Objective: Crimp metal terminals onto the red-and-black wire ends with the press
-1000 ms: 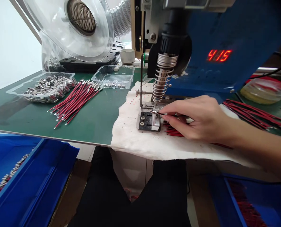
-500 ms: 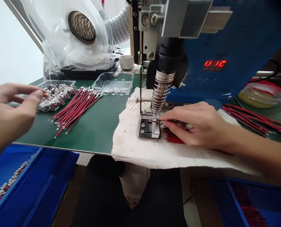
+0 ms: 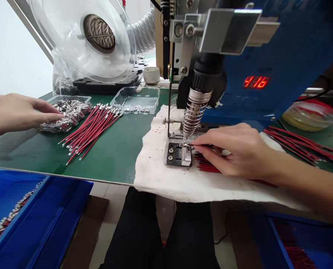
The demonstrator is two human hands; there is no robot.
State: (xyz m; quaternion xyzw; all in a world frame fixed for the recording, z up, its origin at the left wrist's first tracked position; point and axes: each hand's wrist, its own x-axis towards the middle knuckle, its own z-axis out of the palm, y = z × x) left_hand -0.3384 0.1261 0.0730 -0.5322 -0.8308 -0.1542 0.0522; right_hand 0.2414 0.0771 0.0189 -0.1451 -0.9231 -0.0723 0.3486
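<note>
My right hand [image 3: 233,151] pinches a thin dark wire [image 3: 193,145]. The wire's end meets a small metal connector [image 3: 184,145] on the little black fixture [image 3: 174,154]. Right above it stands the soldering tip with its coiled spring [image 3: 197,104]. A bunch of red and black wires [image 3: 208,164] lies under my right hand. At the left, my left hand [image 3: 28,114] reaches to the clear tray [image 3: 83,98] heaped with small metal connectors [image 3: 71,108]. Its fingertips are close together at the heap's near side; whatever is between them is hidden.
Wires with connectors on their ends [image 3: 92,129] lie beside the tray. Behind them stands another clear tray [image 3: 155,101]. A blue machine [image 3: 239,104] with a red display rises at the right. Blue bins [image 3: 43,224] sit below the table edge, and a white cloth [image 3: 160,183] covers part of the table.
My left hand has moved down onto the connector heap. My right hand keeps its pinch on the wire at the fixture. The whole view has shifted slightly.
</note>
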